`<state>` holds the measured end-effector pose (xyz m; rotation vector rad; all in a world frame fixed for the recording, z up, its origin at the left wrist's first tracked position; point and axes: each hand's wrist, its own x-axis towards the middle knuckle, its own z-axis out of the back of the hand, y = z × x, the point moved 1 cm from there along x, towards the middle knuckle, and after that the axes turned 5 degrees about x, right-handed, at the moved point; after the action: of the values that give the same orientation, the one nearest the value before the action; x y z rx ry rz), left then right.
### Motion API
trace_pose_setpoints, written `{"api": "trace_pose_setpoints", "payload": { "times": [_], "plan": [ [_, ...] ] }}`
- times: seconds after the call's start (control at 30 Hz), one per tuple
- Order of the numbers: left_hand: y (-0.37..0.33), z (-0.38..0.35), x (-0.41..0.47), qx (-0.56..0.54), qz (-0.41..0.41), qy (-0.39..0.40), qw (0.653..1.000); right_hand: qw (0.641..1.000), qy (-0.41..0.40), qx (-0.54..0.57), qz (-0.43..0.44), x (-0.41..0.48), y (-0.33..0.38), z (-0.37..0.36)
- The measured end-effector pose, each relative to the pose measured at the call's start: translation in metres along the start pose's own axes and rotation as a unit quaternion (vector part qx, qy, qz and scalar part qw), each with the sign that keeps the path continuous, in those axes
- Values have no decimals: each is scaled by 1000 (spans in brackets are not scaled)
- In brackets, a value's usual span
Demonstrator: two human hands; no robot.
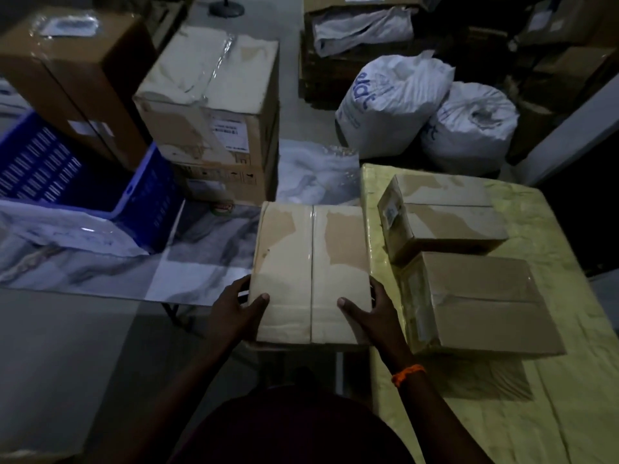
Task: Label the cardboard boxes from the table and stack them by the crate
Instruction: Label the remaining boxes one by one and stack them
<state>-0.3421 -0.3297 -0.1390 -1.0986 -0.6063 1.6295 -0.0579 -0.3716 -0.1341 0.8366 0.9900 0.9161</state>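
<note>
A taped cardboard box (311,269) is held between my two hands in the middle of the view, over the gap between the marble-patterned table (100,269) and the yellow-covered table (552,413). My left hand (237,309) grips its near left corner, thumb on top. My right hand (371,309) grips its near right corner, thumb on top. Two more cardboard boxes (449,212) (485,303) lie on the yellow table to the right. The blue crate (144,195) stands at the left.
Large cardboard cartons (214,112) (73,72) stand behind the crate. Two white sacks (392,102) (469,125) lie on the floor at the back right, with more cartons behind them. A white plastic sheet (67,229) drapes over the marble table.
</note>
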Motion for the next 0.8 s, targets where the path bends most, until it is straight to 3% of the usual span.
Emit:
{"api": "trace_pose_setpoints", "payload": {
  "times": [0.17,0.37,0.57,0.8],
  "plan": [
    [-42,12,49,68,-53,10,996,998,-38,-30,33,60,24,8],
    [-68,2,70,93,-71,22,993,1000,-4,7,14,99,30,1],
    [-96,6,54,-39,-80,-6,996,995,-47,81,41,86,56,8],
    [-142,27,40,-202,-102,-43,973,967,-149,162,132,66,119,27]
  ]
}}
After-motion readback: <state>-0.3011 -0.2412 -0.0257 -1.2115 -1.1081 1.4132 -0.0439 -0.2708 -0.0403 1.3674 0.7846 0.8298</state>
